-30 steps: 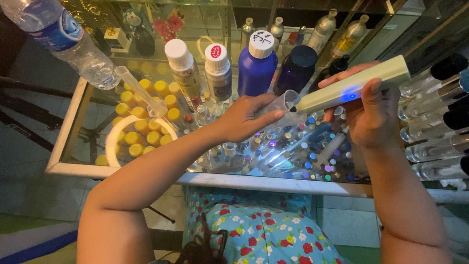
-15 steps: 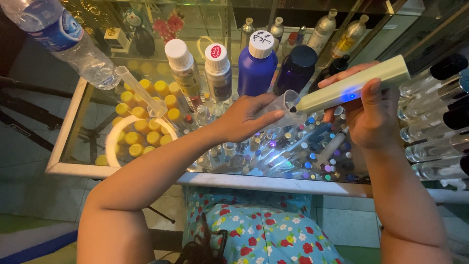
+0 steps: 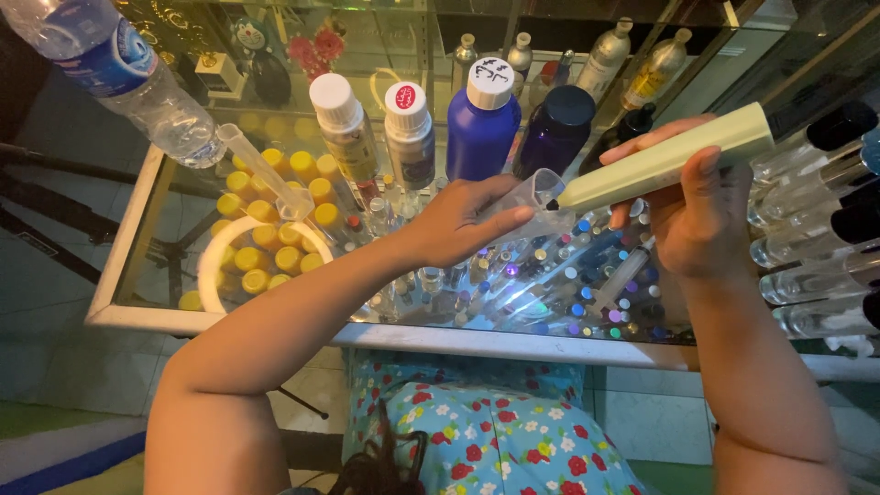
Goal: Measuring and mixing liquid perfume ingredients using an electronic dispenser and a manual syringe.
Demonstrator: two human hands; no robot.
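My left hand (image 3: 463,223) grips a small clear plastic cup (image 3: 541,191), tilted over the glass table. My right hand (image 3: 697,209) holds a pale green pen-shaped tool (image 3: 665,163) whose dark tip sits at the cup's mouth. Under both hands lie several small vials with coloured caps (image 3: 550,293) and a syringe (image 3: 623,273).
The glass table (image 3: 440,337) has a white front edge. A ring of yellow-capped vials (image 3: 266,240) lies at left with a clear syringe (image 3: 261,170). A water bottle (image 3: 119,73) lies at the far left. Bottles (image 3: 483,119) stand behind. Clear tubes with black caps (image 3: 825,229) lie at right.
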